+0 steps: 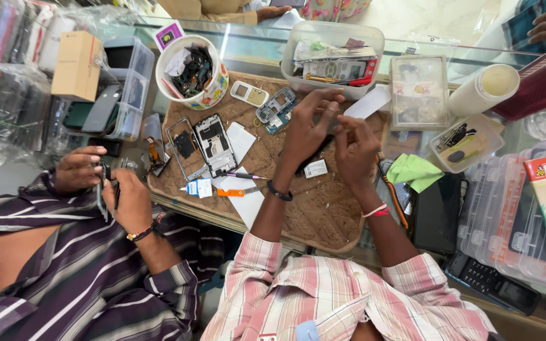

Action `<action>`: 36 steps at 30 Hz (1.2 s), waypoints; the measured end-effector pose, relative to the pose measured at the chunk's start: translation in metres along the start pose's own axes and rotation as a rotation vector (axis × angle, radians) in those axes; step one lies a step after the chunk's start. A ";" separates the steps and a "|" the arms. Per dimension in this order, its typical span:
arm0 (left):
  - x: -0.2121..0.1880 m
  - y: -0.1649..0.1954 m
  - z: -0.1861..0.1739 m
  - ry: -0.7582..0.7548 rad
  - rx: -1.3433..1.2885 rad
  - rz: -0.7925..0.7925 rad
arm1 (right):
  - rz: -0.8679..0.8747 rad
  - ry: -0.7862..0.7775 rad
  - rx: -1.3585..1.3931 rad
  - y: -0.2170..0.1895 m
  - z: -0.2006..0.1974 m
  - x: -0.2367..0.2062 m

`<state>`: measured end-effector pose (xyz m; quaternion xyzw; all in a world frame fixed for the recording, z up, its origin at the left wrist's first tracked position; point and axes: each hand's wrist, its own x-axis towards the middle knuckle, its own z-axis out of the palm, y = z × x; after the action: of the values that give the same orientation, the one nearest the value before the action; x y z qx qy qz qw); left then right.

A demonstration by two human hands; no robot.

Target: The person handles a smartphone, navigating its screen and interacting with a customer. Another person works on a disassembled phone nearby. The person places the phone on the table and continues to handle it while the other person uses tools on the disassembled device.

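- My pink plaid sleeves [323, 297] fill the near edge, both forearms reaching up over the brown work board [323, 208].
- My left hand [306, 129] and my right hand [355, 151] meet above the middle of the board, fingers bent in around a small dark part [314, 156] that shows just under my left palm; both hands close on it, though my fingers hide most of it.
- Just beside my right wrist lies a small white tag [316, 168] on the board.
- Left of my left forearm lie an orange-handled tool [238, 191], a thin pen-like tool [242, 176] and a white card [246, 203].
- Further left on the board rest two stripped phone frames [200, 146] side by side.
- To my right, off the board, sit a green cloth [415, 170] and a black tablet [437, 211]; a black keypad phone [493, 283] lies nearer me.
- At my left another person in a striped purple shirt [77, 271] holds a dark phone [103, 189] upright between two hands.
- Past my hands lie a blue phone frame [276, 110] and a small pale phone front [249, 93].
- Beyond those stand a white cup of scrap parts [192, 71] and a clear tub of phones [333, 57].
- A white roll [485, 88] lies far right.
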<state>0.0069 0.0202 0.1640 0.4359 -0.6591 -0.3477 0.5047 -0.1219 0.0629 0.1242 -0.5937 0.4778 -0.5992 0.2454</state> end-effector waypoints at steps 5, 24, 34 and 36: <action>0.009 -0.004 -0.008 0.092 -0.032 -0.107 | 0.049 -0.077 -0.017 0.018 0.000 -0.005; 0.163 0.019 -0.046 0.318 0.006 -0.087 | 0.192 -0.186 -0.105 0.037 -0.006 -0.013; 0.193 0.020 -0.045 0.297 0.334 -0.050 | 0.181 -0.193 -0.123 0.038 -0.002 -0.005; 0.198 0.009 -0.046 0.283 0.444 -0.034 | 0.193 -0.201 -0.131 0.039 0.001 -0.004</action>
<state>0.0277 -0.1603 0.2554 0.5912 -0.6346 -0.1387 0.4780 -0.1314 0.0499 0.0880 -0.6167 0.5438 -0.4779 0.3090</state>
